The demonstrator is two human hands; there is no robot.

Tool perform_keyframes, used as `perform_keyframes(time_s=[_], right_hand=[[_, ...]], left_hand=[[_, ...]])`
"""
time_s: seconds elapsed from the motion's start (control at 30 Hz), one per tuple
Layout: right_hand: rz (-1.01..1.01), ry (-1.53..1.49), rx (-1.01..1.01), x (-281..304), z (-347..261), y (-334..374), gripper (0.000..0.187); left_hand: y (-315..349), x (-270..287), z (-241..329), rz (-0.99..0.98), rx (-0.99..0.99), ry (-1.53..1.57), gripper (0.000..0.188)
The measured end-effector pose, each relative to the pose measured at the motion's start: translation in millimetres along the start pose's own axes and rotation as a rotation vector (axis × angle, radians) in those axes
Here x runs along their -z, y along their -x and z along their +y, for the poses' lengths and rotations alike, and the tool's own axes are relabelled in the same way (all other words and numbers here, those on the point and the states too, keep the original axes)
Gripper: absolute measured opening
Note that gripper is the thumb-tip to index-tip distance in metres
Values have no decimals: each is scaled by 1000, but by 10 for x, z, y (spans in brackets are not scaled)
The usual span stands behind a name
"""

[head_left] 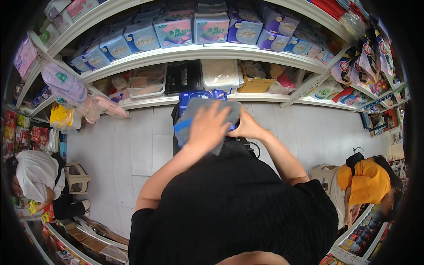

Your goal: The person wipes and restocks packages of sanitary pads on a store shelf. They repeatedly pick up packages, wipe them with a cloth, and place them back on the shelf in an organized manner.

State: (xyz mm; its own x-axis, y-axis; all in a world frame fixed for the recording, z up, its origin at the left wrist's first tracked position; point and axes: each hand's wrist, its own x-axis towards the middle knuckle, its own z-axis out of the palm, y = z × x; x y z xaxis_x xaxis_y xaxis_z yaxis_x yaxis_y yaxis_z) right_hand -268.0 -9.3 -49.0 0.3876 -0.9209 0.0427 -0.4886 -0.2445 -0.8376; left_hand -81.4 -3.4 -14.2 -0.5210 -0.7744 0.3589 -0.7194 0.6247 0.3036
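In front of my black shirt is a blue plastic package (189, 97), mostly hidden under a grey cloth (230, 111). My left hand (208, 124) lies over the cloth with its fingers spread and curved onto it; hand and cloth are slightly blurred. A blue strip (183, 126) shows at the cloth's left edge. At the package's right side, my right hand (250, 125) is wrapped around its edge, its fingertips partly hidden. Beneath the package is a black object (234, 147), perhaps a bag, with a thin black loop at its right.
Ahead, a white shelf (207, 52) carries blue, pink and purple tissue packs (174, 28). The lower shelf holds clear tubs (147, 81) and a cardboard box (255, 84). People in white (39, 176) and orange (364, 181) are at the sides, near plastic stools (77, 178).
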Motion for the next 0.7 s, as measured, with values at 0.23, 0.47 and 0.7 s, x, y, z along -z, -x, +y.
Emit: perform_keyframes(time_s=[0.23,0.47,0.7], right_hand=[[2,37,71,7,-132,-35,95],[-4,58,67,-71,-170,26,92],[28,78,-17,-118,135,98,93]], left_hand=[[359,-10,-432,168,278,33,31],[-285,28,-242,-93,63,-9,16],[-482,-288,-20,-29,-44,-1,19]])
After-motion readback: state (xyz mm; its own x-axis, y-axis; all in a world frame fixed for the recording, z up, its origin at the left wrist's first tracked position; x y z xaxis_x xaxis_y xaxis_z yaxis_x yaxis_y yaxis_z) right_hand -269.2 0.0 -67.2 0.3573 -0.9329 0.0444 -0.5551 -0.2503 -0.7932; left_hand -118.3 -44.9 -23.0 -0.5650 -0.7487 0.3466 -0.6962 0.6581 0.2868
